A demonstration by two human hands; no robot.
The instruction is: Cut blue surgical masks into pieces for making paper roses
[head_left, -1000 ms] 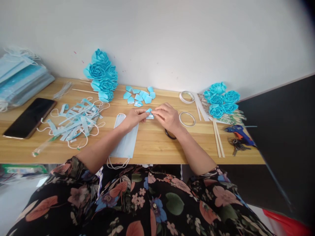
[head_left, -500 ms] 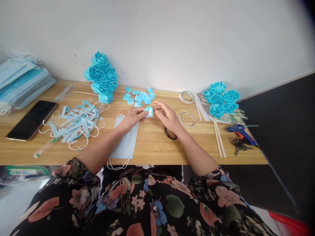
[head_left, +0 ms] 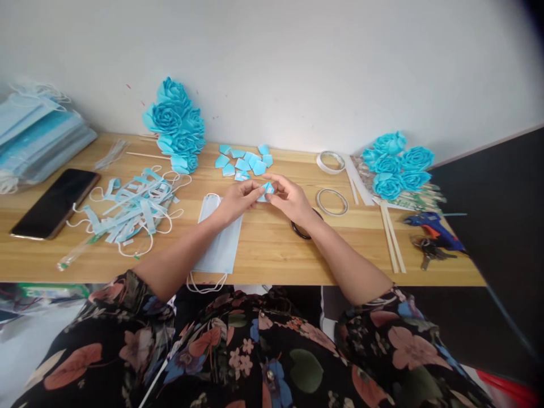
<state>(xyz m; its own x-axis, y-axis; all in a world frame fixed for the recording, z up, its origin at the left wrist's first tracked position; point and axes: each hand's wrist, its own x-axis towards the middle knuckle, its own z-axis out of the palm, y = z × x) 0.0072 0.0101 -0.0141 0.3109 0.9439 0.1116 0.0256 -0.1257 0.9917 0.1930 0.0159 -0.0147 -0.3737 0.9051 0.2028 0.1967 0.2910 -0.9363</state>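
Note:
Between my hands is a small blue petal piece (head_left: 267, 190) with a white patch on it. My left hand (head_left: 241, 200) pinches its left side between thumb and fingers. From the other side my right hand (head_left: 290, 198) has its thumb and fingertips closed on the right edge. Just beyond lie several cut blue petal pieces (head_left: 243, 164) on the wooden table (head_left: 272, 249). A flat light-blue face mask (head_left: 219, 241) lies partly under my left hand and forearm. Black scissor handles (head_left: 301, 230) show partly beneath my right wrist.
Blue flowers (head_left: 174, 127) stand at the back left, more flowers (head_left: 399, 164) at the right. Two tape rolls (head_left: 332, 202) lie right of my hands, near wooden sticks (head_left: 391, 238), a glue gun (head_left: 437, 229) and keys (head_left: 430, 252). Mask scraps (head_left: 136, 207), a phone (head_left: 55, 203) and stacked masks (head_left: 46, 136) fill the left.
My right hand's fingers have come in from beside the petal piece and closed on its right edge. My left hand still holds it. The view has shifted slightly.

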